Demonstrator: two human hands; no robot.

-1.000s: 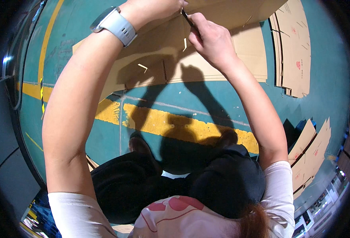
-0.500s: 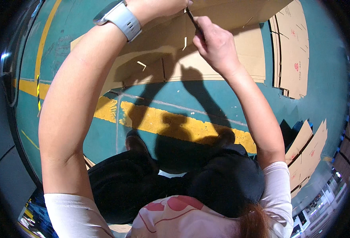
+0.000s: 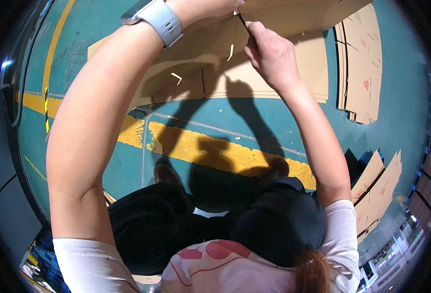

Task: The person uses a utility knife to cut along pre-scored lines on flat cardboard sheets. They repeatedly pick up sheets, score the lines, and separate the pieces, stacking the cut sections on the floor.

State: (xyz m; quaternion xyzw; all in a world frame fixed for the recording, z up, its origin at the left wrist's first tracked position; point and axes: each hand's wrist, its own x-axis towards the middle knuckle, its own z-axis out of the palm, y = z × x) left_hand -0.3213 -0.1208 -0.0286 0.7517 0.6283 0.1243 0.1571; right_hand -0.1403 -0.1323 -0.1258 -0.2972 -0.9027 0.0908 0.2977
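Note:
My right hand (image 3: 276,57) is closed around a slim black tool (image 3: 243,22), perhaps a knife, whose tip points up and left. That tip meets a small pale spot beside the fingertips of my left hand (image 3: 213,7). The top edge of the picture cuts off most of my left hand, so its grip is hidden. Both hands are over a large brown cardboard sheet (image 3: 274,73), with a raised, shaded cardboard panel (image 3: 279,17) behind them. Narrow bright marks (image 3: 177,78) show on the shaded cardboard; I cannot tell whether they are scraps or light through slits.
Flat cardboard pieces (image 3: 364,68) lie stacked at the far right. More cardboard (image 3: 379,190) leans or lies at the near right. A worn yellow stripe (image 3: 200,149) crosses the green floor (image 3: 313,132) before my shoes. Dark equipment (image 3: 5,146) stands along the left.
Both hands have shifted slightly to the right, with the black tool still in my right hand. The cardboard sheets look almost unmoved.

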